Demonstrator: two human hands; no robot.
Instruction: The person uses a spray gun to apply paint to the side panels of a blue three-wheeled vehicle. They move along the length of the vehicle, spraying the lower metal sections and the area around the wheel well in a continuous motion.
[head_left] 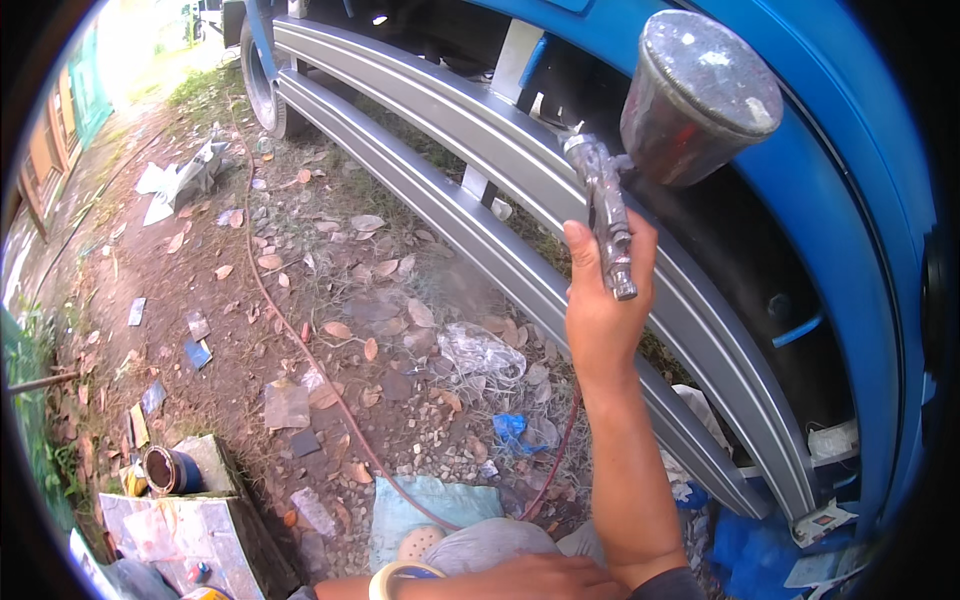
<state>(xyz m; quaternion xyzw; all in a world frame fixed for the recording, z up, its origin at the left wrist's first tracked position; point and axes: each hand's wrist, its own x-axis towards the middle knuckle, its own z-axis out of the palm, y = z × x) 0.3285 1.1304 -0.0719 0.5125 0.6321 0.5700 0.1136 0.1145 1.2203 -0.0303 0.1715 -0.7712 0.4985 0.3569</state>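
Note:
My right hand (612, 330) is wrapped round the handle of a spray gun (603, 200), with the thumb up along its side. A paint-smeared metal cup (695, 100) sits on the gun. The gun's nose points at the upper of two silver-grey ribbed rails (440, 95) along the side of a blue vehicle (850, 150). My left hand (560, 577) lies low across my lap, beside my right forearm; its fingers are hard to make out. A roll of masking tape (385, 582) rings my left wrist.
A reddish hose (290, 325) snakes over the leaf-strewn dirt and past my lap. At lower left, an open paint can (168, 470) stands by a stained board (165, 535). Crumpled clear plastic (480, 355) and blue scraps (512, 430) litter the ground. A wheel (262, 85) shows farther off.

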